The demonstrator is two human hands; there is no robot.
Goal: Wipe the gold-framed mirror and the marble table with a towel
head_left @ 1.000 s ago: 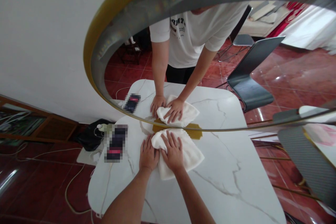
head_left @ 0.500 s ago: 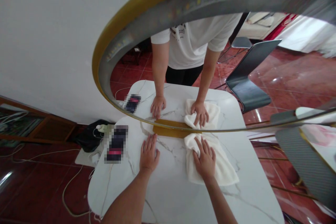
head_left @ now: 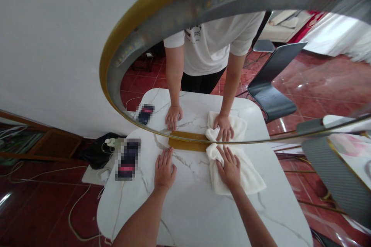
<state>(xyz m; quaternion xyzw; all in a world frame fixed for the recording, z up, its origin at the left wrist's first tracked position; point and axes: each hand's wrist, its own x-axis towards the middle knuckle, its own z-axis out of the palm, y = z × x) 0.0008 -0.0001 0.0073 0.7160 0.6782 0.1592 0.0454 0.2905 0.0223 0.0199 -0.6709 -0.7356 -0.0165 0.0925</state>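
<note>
My left hand (head_left: 165, 169) lies flat on the white marble-patterned table (head_left: 188, 208), fingers stretched out, close to the left end of the mirror's gold base (head_left: 188, 143). Nothing is in it. Further right, my right hand (head_left: 230, 168) presses down on a white cloth (head_left: 252, 175) with its fingers spread over the top. A bunched fold of the cloth shows beside the thumb and index finger, near the base. The rest of the cloth spreads out to the right of the hand.
A large gold-rimmed mirror (head_left: 111, 38) stands over the far side, reflecting both arms, the cloth and a black chair (head_left: 271, 88). A pixelated dark device (head_left: 127, 160) lies at the table's left, with a cable. Beyond are a black bag (head_left: 98, 150) and, right, a grey ribbed seat (head_left: 333, 173).
My right hand has slid slightly right and away from me, and the cloth has shifted with it. The left hand stays in place.
</note>
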